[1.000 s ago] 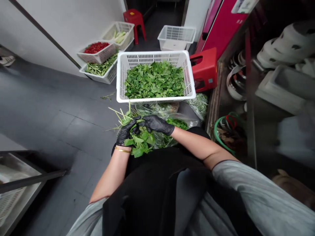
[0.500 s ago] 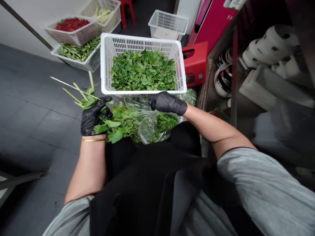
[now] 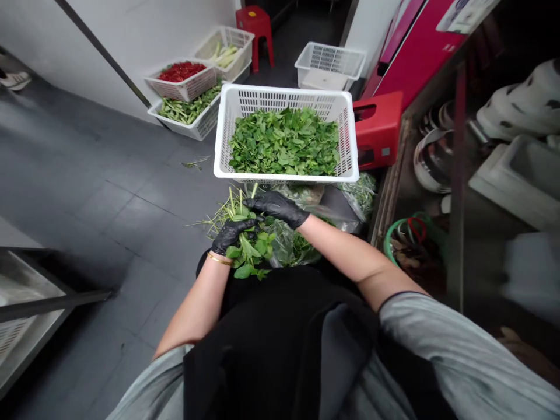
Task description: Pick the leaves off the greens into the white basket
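Note:
My left hand, in a black glove, is closed round a bunch of leafy greens. The pale cut stems point up and away, and the leaves hang toward my lap. My right hand, also gloved in black, lies over the stem end of the bunch, its fingers pressed together on the greens; the fingertips are partly hidden. Just beyond my hands stands a white plastic basket heaped with picked green leaves. Beneath my right forearm, a clear plastic bag holds more greens.
Loose stems lie left of my hands. A red stool stands right of the basket. Behind are crates of red chillies, green pods and pale stalks, another white crate and a red stool. Shelving runs along the right.
My left hand has brought the greens in toward the middle, and my right hand has come over to meet the bunch. The camera view has shifted left.

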Available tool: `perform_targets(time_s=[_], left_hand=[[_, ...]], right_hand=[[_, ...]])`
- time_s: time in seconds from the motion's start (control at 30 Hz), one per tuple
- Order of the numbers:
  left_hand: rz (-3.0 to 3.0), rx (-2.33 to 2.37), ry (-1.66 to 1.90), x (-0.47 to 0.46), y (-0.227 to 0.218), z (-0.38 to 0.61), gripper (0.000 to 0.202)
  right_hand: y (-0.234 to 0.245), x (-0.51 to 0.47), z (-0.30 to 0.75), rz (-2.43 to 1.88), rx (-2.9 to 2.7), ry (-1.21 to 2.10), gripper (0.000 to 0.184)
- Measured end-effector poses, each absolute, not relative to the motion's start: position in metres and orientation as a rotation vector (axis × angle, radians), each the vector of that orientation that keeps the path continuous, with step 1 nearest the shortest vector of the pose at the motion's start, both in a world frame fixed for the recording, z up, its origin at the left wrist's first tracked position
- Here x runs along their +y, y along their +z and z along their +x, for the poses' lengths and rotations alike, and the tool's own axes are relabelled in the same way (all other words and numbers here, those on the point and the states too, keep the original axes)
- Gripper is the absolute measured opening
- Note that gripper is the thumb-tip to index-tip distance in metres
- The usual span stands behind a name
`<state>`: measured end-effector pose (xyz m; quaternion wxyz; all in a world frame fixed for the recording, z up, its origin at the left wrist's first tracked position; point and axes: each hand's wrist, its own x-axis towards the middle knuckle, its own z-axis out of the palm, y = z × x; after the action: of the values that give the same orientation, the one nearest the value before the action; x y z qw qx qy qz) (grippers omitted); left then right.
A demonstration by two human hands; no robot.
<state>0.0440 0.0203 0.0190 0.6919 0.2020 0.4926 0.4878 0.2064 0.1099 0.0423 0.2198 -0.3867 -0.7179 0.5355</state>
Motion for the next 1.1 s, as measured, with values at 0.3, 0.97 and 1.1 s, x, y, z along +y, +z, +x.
perform_targets(time_s=[0.3, 0.97, 1.1], left_hand=[[0.282, 1.088, 1.166, 0.005, 0.029, 0.044, 0.029], [0.801, 1.479, 1.368, -0.001, 0.023, 0.034, 0.046], [0.751, 1.517, 1.438, -0.001, 0.028, 0.026, 0.045]], right_hand=[[0.032, 0.094, 0.224, -0.984, -1.313, 1.639, 0.048], [0.045, 0.081, 0.237, -0.735, -1.609, 1.984, 0.043], [0.042, 0.089, 0.247, -0.705, -1.487, 2.011, 0.042]])
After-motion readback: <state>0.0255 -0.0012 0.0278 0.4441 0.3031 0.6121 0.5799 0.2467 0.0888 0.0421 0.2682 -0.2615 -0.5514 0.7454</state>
